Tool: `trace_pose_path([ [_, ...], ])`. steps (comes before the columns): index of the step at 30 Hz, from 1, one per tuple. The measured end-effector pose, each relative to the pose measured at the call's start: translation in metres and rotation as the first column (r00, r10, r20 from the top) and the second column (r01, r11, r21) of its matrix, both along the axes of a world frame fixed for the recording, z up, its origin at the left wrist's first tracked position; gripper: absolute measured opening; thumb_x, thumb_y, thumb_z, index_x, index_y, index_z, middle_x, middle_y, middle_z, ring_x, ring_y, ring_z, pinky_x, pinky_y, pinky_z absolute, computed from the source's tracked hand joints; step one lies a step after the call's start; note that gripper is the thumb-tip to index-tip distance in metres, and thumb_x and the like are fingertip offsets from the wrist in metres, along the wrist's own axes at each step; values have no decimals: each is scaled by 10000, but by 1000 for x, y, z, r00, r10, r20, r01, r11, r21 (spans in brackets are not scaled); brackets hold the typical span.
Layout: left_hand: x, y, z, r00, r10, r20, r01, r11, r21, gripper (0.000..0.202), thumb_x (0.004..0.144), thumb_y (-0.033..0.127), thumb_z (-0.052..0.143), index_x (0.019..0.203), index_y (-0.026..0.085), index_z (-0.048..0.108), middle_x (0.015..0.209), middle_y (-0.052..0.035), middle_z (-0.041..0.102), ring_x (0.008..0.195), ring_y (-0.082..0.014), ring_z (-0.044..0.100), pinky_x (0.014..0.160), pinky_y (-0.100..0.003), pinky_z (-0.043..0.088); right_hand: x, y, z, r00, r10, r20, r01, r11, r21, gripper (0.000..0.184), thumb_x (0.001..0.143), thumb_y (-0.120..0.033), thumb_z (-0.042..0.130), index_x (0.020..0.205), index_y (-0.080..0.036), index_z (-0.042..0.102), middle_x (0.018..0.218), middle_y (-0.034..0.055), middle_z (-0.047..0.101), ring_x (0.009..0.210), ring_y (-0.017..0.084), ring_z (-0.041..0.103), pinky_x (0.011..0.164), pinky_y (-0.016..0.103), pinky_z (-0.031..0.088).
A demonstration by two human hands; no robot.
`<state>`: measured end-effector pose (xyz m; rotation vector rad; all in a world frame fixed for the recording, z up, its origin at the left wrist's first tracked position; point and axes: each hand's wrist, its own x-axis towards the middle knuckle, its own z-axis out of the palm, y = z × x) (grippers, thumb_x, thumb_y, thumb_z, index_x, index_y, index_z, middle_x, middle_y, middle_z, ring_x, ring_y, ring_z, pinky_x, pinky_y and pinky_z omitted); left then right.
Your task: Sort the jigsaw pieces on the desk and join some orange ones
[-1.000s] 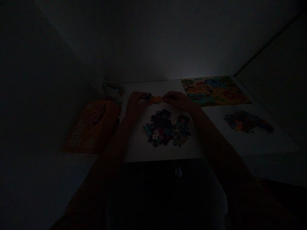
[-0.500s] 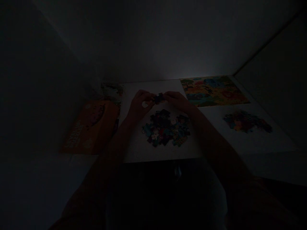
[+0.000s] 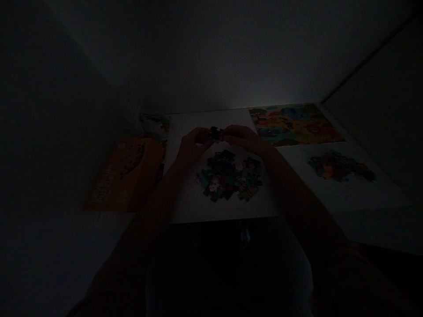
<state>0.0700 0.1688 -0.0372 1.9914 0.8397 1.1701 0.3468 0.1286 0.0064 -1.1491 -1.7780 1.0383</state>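
Observation:
The picture is very dark. Dark jigsaw puzzle pieces (image 3: 216,133) are held up between both hands above the far part of a white board (image 3: 188,211); how many cannot be made out. My left hand (image 3: 195,141) pinches them from the left, thumb below and fingers above. From the right, the closed fingers of my right hand (image 3: 243,137) grip them as well. Nearer to me, between my forearms, lies a loose heap of coloured puzzle pieces (image 3: 228,178).
An orange puzzle box (image 3: 119,176) lies on the left, partly over a printed picture (image 3: 157,125). At the back right is a colourful animal picture (image 3: 294,125). A second pile of puzzle pieces (image 3: 340,167) sits on the right. A wall (image 3: 211,57) rises behind.
Both hands have shifted slightly, and the held pieces have tilted and moved a little to the left. The heaps, box and pictures stay where they were.

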Motion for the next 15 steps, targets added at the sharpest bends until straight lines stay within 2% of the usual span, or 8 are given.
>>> trace_pose_path([
  [3,-2,-1,5,998,27,-60,-31,997,-69,426,1040,421,977,1373,232,791,1210,-84,897,1075,-221,865,993,-343,704,0,1,-1,998,-54,34,53,998,13,534,942,-795,879,1049,-274,841,1097,97,855,1019,285,749,945,449,621],
  [5,-3,1,4,996,16,-82,-21,998,-60,480,1024,438,998,1406,240,787,1209,-83,892,1075,-229,856,1004,-358,698,-1,3,-2,995,-82,59,80,996,34,523,957,-787,850,1033,-270,824,1078,99,845,1004,284,745,934,452,618],
  [8,-6,7,-6,981,70,-182,-62,997,48,591,960,431,1052,1458,249,792,1336,-112,876,1218,-290,836,1124,-445,679,4,1,-1,986,-147,77,140,987,84,476,980,-752,824,1027,-278,797,1048,91,817,984,282,730,929,460,621],
  [10,-9,13,-13,935,187,-300,-146,977,153,627,891,419,1092,1429,237,827,1462,-161,840,1365,-382,785,1227,-555,634,16,-6,5,973,-222,69,212,968,134,440,1008,-730,802,1031,-291,790,1066,94,815,994,295,732,945,483,630],
  [13,-12,18,-18,841,323,-435,-251,944,215,639,905,443,1072,1469,228,863,1579,-215,799,1488,-496,707,1286,-693,550,47,-34,22,920,-390,47,373,905,206,428,1035,-743,772,1012,-315,788,1128,109,831,1095,353,766,1009,549,639],
  [15,-11,18,-17,816,314,-485,-250,949,193,583,989,452,990,1519,241,867,1579,-206,810,1496,-501,705,1279,-713,528,76,-68,35,845,-534,38,513,827,229,454,979,-778,814,957,-327,771,1155,122,835,1176,390,781,1049,584,630],
])
